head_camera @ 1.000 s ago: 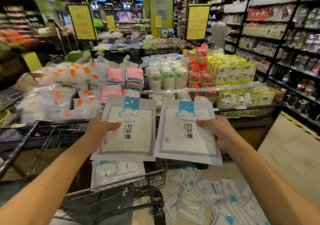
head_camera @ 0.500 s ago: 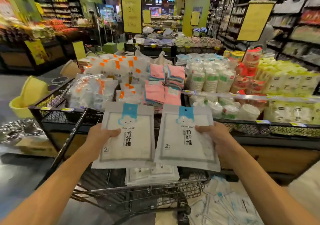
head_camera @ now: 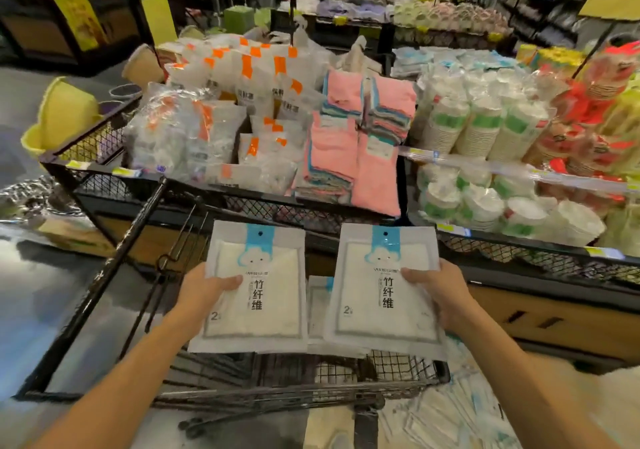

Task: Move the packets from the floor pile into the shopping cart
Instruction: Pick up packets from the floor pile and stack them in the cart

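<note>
So I've got one packet in each hand right now. My left hand (head_camera: pixel 211 287) grips the left packet (head_camera: pixel 254 289) by its left edge, thumb on the printed face, and my right hand (head_camera: pixel 438 292) pinches the right packet (head_camera: pixel 384 291) by its right edge the same way. Both are held flat-ish, faces up, right over the shopping cart (head_camera: pixel 398 370) basket.

Below and between my hands there's at least one packet already lying in the basket (head_camera: pixel 317 310), peeking out through the gap. The floor pile (head_camera: pixel 446 417) sits down past my right wrist, beside the cart wheel.

How I'd finish this step: lower both hands until the packets are close to the stack, then let go flat so they land on top instead of sliding. These things look slippery and floppy, so dropping from up high probably sends one skating into the mesh wall or standing on edge. I'd also bring the right one inward a bit, since its outer edge looks near the cart's right rim. Left one first, then right on top, keeps the stack tidy for the next loads.
</note>
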